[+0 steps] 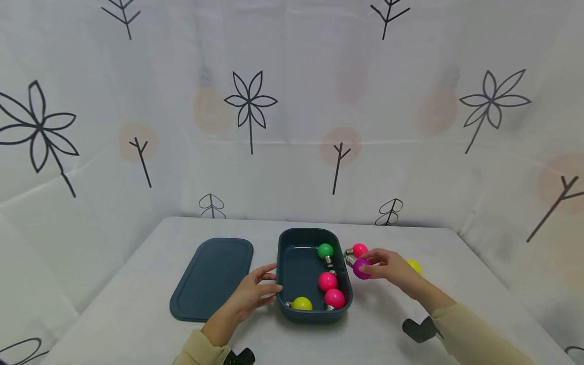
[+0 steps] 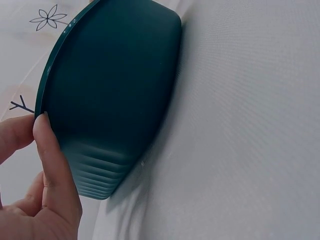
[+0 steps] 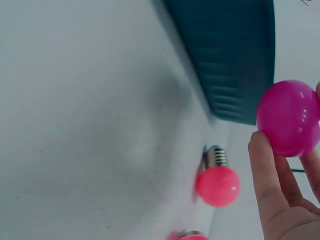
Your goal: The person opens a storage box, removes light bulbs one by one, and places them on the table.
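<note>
My right hand [image 1: 388, 268] holds a purple light bulb [image 1: 362, 269] by its round part, just off the right side of a dark teal box [image 1: 285, 238]. The bulb's metal base points toward the box. With thumb and finger, my left hand [image 1: 255, 291] pinches the box's left rim, as the left wrist view shows at the box wall [image 2: 115, 75]. Inside the box lie a green bulb [image 1: 325, 250], two pink bulbs [image 1: 327, 281] and a yellow bulb [image 1: 302, 303]. In the right wrist view the purple bulb [image 3: 290, 117] sits at the fingertips.
A flat teal lid [image 1: 212, 279] lies left of the box on the white table [image 1: 137, 304]. Beyond my right hand is a pink bulb [image 1: 360, 250]. A yellow bulb [image 1: 414, 266] shows partly behind that wrist. A patterned white curtain [image 1: 292, 167] hangs behind the table.
</note>
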A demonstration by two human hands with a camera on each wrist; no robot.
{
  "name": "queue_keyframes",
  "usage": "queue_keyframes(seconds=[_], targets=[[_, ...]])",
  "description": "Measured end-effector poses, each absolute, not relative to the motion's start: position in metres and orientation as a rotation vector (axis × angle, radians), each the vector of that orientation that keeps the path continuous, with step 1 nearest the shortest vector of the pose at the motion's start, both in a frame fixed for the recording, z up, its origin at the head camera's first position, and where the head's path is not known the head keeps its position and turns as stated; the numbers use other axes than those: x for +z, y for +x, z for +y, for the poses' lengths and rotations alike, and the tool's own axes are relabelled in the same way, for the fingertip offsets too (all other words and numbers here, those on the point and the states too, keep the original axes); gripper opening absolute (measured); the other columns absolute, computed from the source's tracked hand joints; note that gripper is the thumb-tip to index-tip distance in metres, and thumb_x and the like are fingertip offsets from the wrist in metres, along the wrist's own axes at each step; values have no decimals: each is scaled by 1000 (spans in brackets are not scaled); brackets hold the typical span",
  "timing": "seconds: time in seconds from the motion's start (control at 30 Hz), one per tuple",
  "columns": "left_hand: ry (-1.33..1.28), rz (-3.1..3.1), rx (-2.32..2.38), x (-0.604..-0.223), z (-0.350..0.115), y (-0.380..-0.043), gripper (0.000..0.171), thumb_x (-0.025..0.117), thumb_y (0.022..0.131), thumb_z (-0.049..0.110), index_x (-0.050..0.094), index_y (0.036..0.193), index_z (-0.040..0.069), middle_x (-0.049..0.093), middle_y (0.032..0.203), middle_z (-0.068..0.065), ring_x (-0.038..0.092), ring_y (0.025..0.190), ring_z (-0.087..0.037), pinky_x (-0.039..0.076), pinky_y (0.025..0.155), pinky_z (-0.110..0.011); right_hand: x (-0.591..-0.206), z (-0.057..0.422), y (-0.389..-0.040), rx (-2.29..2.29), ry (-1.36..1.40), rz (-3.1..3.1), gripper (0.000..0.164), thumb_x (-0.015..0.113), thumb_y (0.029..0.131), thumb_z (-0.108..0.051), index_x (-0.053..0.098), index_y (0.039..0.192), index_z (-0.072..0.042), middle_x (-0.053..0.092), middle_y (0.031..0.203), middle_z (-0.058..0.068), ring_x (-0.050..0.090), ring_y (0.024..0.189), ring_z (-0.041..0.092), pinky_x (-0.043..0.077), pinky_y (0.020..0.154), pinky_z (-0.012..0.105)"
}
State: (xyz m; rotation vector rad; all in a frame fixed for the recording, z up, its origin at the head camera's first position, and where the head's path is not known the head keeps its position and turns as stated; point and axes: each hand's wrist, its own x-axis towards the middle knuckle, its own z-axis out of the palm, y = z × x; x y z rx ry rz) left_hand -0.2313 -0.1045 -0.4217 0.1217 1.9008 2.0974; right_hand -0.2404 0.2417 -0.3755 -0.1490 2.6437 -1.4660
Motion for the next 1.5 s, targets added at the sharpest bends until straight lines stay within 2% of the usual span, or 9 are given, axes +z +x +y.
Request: queue_keyframes(seconds=[0.43, 0.87, 1.13, 1.5], targets=[[118, 1894, 2101, -420, -104, -230, 69, 70, 81, 4, 36, 141, 2, 46, 116, -18, 59, 80, -14, 53, 72, -28, -397, 246, -242, -1474, 65, 2723, 57, 75, 78, -33, 54, 119, 0, 56, 109, 15, 50, 101, 30, 53, 75, 39], [124, 1887, 2107, -422, -105, -231, 69, 71, 81, 4, 37, 141, 2, 47, 113, -15, 59, 80, -14, 53, 72, -28, -410, 239, -257, -1427, 103, 2766, 57, 76, 76, -35, 57, 116, 1, 55, 111, 19, 49, 103, 37, 53, 75, 38], [129, 1893, 2104, -421, -104, -231, 69, 71, 80, 5, 37, 141, 2, 47, 114, -15, 59, 80, -14, 53, 73, -29, -418, 235, -263, -1434, 152, 2743, 52, 77, 76, -30, 58, 113, 1, 56, 105, 16, 53, 94, 28, 54, 72, 33], [126, 1898, 2107, -419, -104, -228, 68, 71, 80, 4, 39, 140, 3, 48, 108, -10, 59, 80, -14, 53, 72, -28, -419, 233, -268, -1416, 203, 2724, 56, 76, 77, -30, 55, 116, 3, 55, 109, 20, 54, 95, 30, 54, 72, 33]])
